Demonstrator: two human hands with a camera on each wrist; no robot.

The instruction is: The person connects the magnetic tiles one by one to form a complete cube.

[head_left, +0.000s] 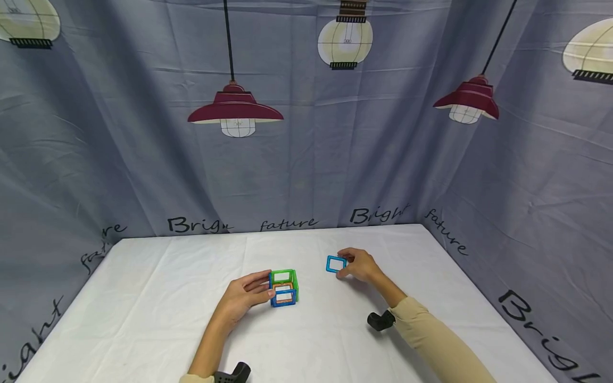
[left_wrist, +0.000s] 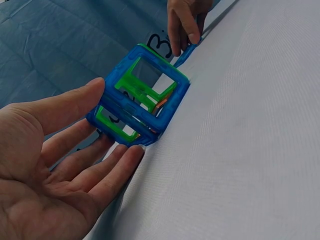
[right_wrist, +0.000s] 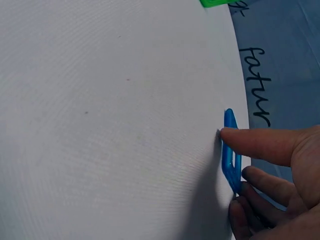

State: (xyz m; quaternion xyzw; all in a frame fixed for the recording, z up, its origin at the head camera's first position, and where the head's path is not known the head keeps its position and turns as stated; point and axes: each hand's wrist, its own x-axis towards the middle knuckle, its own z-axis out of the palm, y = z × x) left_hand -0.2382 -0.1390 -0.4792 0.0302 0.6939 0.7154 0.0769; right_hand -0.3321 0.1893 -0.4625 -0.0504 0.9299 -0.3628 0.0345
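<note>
A small open-topped box of magnetic tiles [head_left: 284,304] stands on the white table, with blue tiles at the front and left and green ones at the back and right. Inside shows an orange tile [head_left: 282,284], low down. My left hand [head_left: 244,295] holds the box by its left side, thumb at the front edge and fingers along the left and back. Farther right, my right hand [head_left: 360,266] pinches a light blue square tile [right_wrist: 228,162] between thumb and fingers. That tile stands tilted at the table surface; whether it touches the cloth I cannot tell.
A white cloth covers the table [head_left: 143,319]. Grey-blue curtains [head_left: 297,159] with printed lamps and lettering hang behind and at both sides. Each wrist wears a black device, such as the right wrist camera [head_left: 381,321].
</note>
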